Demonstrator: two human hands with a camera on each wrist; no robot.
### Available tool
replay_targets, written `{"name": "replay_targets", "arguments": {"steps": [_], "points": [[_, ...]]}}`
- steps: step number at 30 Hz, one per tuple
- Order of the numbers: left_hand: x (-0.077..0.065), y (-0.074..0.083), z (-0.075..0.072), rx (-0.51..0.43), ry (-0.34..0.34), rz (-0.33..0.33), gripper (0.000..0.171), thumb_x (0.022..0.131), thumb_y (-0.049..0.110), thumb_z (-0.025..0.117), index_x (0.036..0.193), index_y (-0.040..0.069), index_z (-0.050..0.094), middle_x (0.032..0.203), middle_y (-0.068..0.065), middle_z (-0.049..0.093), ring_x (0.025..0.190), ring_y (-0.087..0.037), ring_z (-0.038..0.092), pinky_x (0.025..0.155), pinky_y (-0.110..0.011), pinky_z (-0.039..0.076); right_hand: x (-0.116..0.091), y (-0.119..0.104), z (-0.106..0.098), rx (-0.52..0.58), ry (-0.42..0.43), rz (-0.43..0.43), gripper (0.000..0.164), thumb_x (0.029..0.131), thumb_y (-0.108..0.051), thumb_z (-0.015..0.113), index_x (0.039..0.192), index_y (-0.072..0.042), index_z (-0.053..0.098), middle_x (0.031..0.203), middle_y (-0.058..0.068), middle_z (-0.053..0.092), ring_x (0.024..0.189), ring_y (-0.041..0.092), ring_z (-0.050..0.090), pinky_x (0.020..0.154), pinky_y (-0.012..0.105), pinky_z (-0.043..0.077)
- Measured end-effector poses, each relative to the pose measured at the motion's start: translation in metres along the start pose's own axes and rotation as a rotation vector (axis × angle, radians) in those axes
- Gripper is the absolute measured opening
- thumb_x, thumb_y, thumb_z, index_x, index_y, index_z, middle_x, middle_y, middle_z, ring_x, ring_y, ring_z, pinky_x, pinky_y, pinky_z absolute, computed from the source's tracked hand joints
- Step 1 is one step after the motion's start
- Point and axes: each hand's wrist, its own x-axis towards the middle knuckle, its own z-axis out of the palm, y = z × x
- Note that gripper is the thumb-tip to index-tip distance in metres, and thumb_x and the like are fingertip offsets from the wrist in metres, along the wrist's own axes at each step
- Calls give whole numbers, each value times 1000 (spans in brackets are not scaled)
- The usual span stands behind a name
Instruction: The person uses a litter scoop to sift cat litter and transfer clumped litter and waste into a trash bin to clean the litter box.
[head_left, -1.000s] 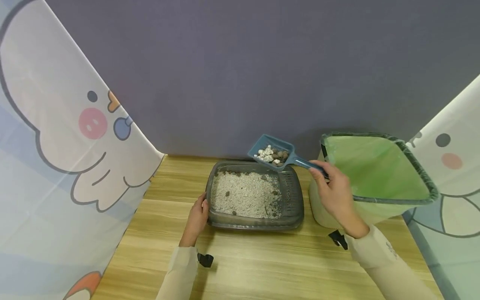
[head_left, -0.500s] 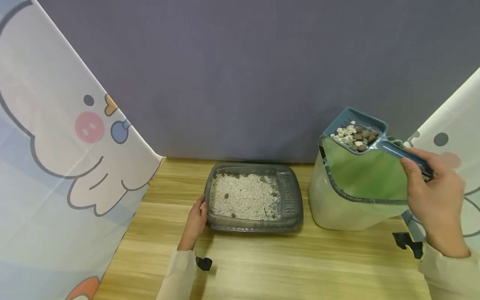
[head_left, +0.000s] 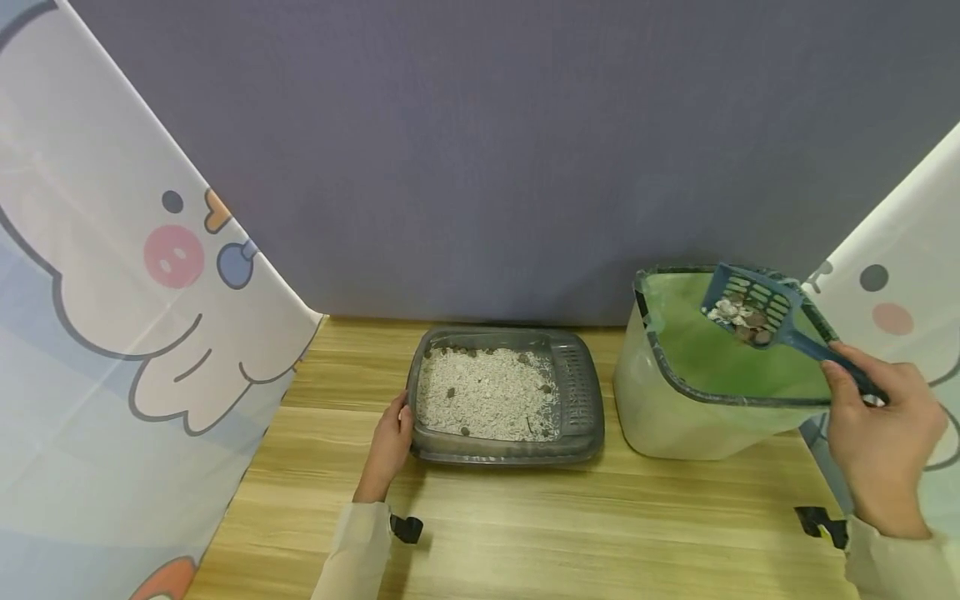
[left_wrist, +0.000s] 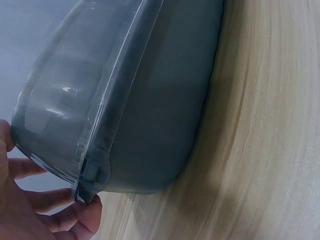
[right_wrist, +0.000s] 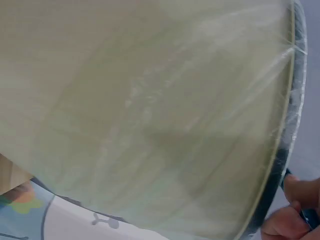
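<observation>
My right hand grips the handle of a blue slotted litter scoop, which tilts over the mouth of a bin. White and brown clumps lie at the low side of the scoop. In the right wrist view, the fingers and a bit of handle show beside the bin's rim. My left hand holds the left rim of a grey litter tray. The left wrist view shows its fingers curled at the tray's edge. Pale litter with several brown lumps fills most of the tray.
A thin translucent liner covers the bin's dark rim. Tray and bin stand side by side on a wooden table. A grey backdrop rises behind, with printed cartoon sheets at both sides.
My right hand has carried the loaded scoop rightward from above the tray to over the bin, then lowered and tilted it. My left hand stays on the tray.
</observation>
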Motion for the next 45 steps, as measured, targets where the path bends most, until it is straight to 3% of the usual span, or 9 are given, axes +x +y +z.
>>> {"name": "replay_targets", "arguments": {"steps": [5, 9, 17, 23, 28, 32, 37, 40, 45], "points": [[-2, 0, 0, 16, 12, 3, 46, 105, 23, 34, 141, -6, 37, 135, -31, 42, 119, -46, 45, 92, -56, 39, -1, -8, 4, 86, 133, -53, 15, 91, 0, 61, 100, 4, 73, 84, -31, 41, 82, -17, 38, 69, 8, 29], [-3, -1, -1, 27, 11, 0, 46, 105, 23, 33, 141, -6, 36, 134, -32, 42, 117, -46, 46, 91, -56, 40, -1, -20, 3, 119, 171, -57, 14, 91, 1, 61, 95, 7, 72, 82, -30, 39, 82, -16, 39, 70, 8, 29], [-4, -3, 0, 15, 14, -2, 47, 105, 24, 33, 141, -6, 36, 136, -31, 41, 120, -46, 43, 93, -57, 39, -6, -29, 3, 163, 96, 46, 23, 88, -9, 68, 107, 3, 71, 86, -28, 52, 66, -13, 44, 57, 1, 33], [-2, -2, 0, -6, 2, -11, 49, 105, 27, 32, 143, -4, 34, 139, -30, 39, 122, -45, 42, 94, -56, 38, -19, -73, 11, 432, 10, -75, 23, 83, 1, 69, 105, 9, 69, 87, -14, 63, 59, -9, 51, 53, 2, 37], [-1, -2, 1, -17, 0, -1, 49, 105, 26, 33, 143, -5, 34, 139, -30, 38, 123, -45, 41, 95, -56, 38, -37, -105, 30, 464, -206, -228, 27, 79, 6, 72, 105, 5, 70, 83, -2, 64, 55, -4, 49, 47, 7, 37], [0, -1, 2, -21, 0, -3, 49, 105, 26, 33, 143, -4, 34, 140, -29, 38, 124, -44, 40, 96, -56, 37, -50, -123, 57, 323, -485, -302, 29, 79, -2, 75, 108, -5, 71, 84, 3, 64, 54, 1, 48, 46, 16, 40], [1, 0, 2, -8, 15, 11, 49, 105, 27, 32, 143, -5, 34, 138, -30, 39, 122, -45, 41, 95, -56, 37, -57, -133, 102, 120, -843, -299, 26, 84, -12, 73, 109, -5, 69, 96, 11, 65, 57, 8, 49, 53, 30, 44], [1, 0, 2, -9, 15, 20, 49, 105, 27, 32, 142, -5, 35, 138, -30, 40, 122, -45, 42, 94, -56, 38, -57, -134, 124, 52, -945, -328, 24, 84, -8, 72, 107, -3, 69, 101, 17, 64, 50, 10, 47, 51, 32, 42], [0, 0, 3, 3, 5, 19, 50, 105, 28, 30, 143, -5, 33, 139, -30, 38, 124, -45, 40, 96, -56, 36, -59, -137, 150, -28, -1008, -447, 19, 82, -5, 73, 101, -4, 71, 93, 13, 64, 59, 15, 54, 51, 30, 44]]}}
